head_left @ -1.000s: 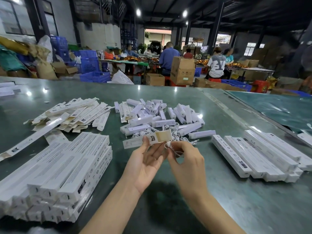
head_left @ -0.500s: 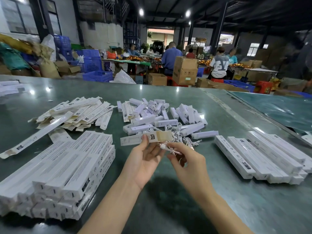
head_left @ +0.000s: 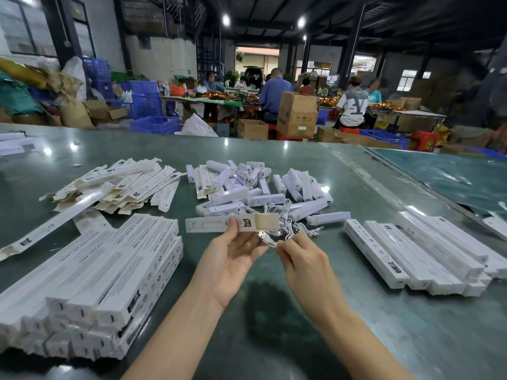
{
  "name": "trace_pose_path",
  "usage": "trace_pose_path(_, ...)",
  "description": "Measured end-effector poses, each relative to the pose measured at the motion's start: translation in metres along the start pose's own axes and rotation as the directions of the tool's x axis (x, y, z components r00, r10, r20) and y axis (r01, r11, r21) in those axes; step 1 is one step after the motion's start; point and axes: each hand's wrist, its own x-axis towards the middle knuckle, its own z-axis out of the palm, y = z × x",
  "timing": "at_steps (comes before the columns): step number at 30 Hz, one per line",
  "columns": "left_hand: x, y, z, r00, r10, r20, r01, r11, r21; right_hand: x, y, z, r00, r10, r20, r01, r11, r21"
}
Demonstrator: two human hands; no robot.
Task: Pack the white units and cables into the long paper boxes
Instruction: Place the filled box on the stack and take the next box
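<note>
Left hand (head_left: 233,256) fingers pinch long paper box (head_left: 230,224); right hand (head_left: 304,259) fingers pinch white cable (head_left: 267,238).

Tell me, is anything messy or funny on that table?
Nothing looks broken or spilled. The white units and cables lie in a jumbled heap mid-table, and the flat unfolded boxes are fanned out untidily, while the filled boxes on the right sit in neat rows.
</note>
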Motion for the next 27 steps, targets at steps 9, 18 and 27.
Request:
trace_pose_path(9,0.002,0.008,-0.006,0.994,-0.103,0.041,0.107,0.991,-0.086,0.011,0.002,-0.018,0.874,0.462,0.149,-0.462,0.698,0.548)
trace_pose_path(18,0.009,0.009,-0.008,0.995,-0.091,-0.037,0.087,0.992,-0.086,0.021,-0.017,-0.043,0.822,0.454,0.343,-0.468,0.197,0.861)
trace_pose_path(27,0.012,0.005,-0.017,0.999,-0.007,-0.046,0.011,0.996,0.088,0.016,-0.029,-0.043,0.923,0.261,0.284,-0.383,0.534,0.754)
